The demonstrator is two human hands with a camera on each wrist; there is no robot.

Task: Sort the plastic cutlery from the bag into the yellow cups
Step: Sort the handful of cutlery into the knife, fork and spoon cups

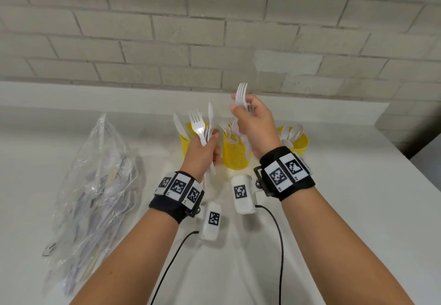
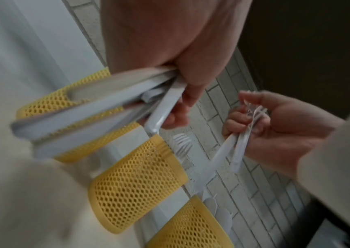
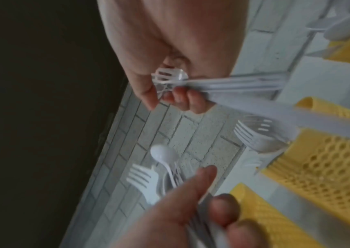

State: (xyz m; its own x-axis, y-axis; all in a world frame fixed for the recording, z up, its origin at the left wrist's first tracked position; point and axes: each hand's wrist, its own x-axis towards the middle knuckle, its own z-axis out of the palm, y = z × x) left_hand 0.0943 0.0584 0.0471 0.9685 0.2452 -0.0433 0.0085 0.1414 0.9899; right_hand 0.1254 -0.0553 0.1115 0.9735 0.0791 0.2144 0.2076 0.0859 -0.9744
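Note:
Three yellow mesh cups stand in a row on the white counter: the left cup (image 1: 184, 141) holds knives, the middle cup (image 1: 236, 155) forks, the right cup (image 1: 297, 143) spoons. My left hand (image 1: 206, 142) grips a mixed bundle of white cutlery (image 1: 201, 128), with a fork and a spoon (image 3: 163, 155) sticking up, in front of the left cup. My right hand (image 1: 241, 110) is raised above the middle cup and pinches a few white forks (image 1: 241, 93), tines up, handles pointing down toward that cup (image 3: 328, 159). The clear plastic bag (image 1: 95, 185) lies at the left with more cutlery inside.
A pale brick wall (image 1: 214, 30) rises right behind the cups. The counter's right edge (image 1: 405, 156) drops off beyond the spoon cup. Black cables (image 1: 280, 245) run from the wrist cameras across the counter toward me.

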